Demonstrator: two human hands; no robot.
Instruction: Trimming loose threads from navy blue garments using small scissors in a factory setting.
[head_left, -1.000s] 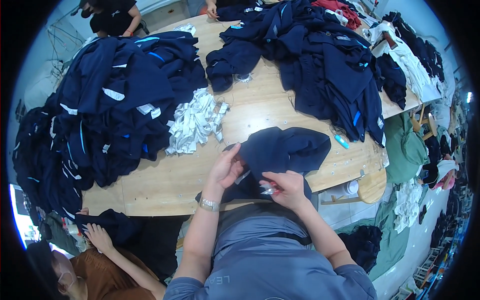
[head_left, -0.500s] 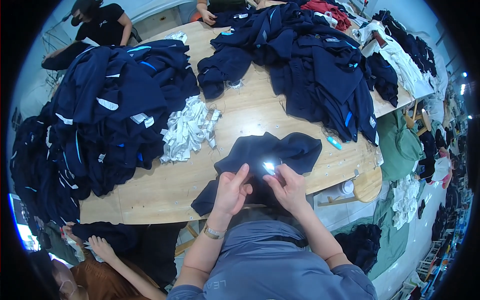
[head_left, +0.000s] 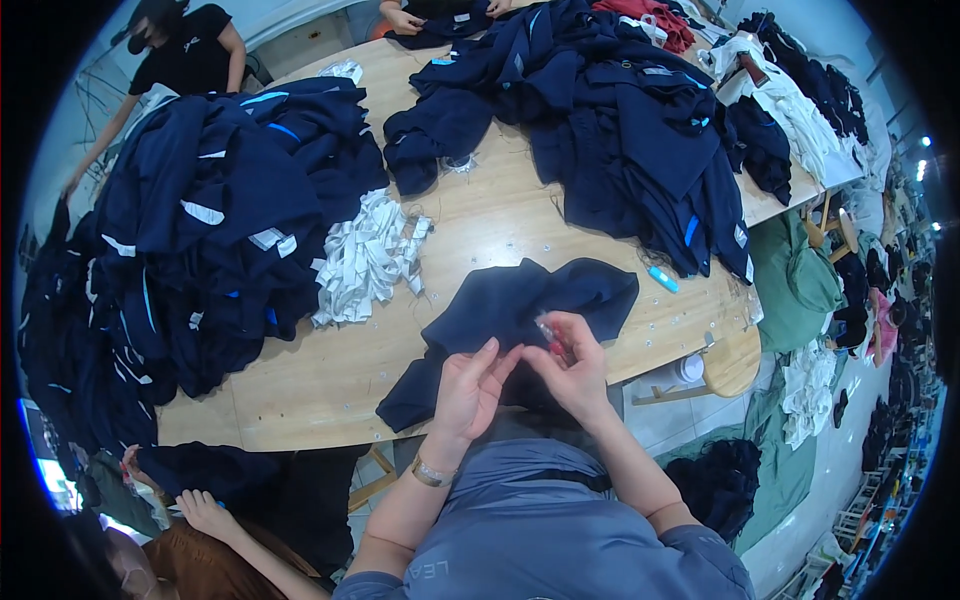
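A dark navy garment lies crumpled on the table in front of me, its near side hanging toward my lap. Above it, my right hand is closed around small thread snips with red handles and a metal tip pointing away from me. The thumb and forefinger of that hand meet the fingertips of my left hand. My left fingers are drawn together in a pinch; whatever is between them is too small to make out.
A tall heap of navy garments covers the left side, beside white fabric strips. Another navy pile fills the far right. A light-blue tool lies near the edge. Co-workers stand far left, at the far edge and near left.
My left hand has come right to meet the right fingertips. The snips have turned back within my right hand, so their shiny blades no longer glare. The far-left co-worker's arm has lowered.
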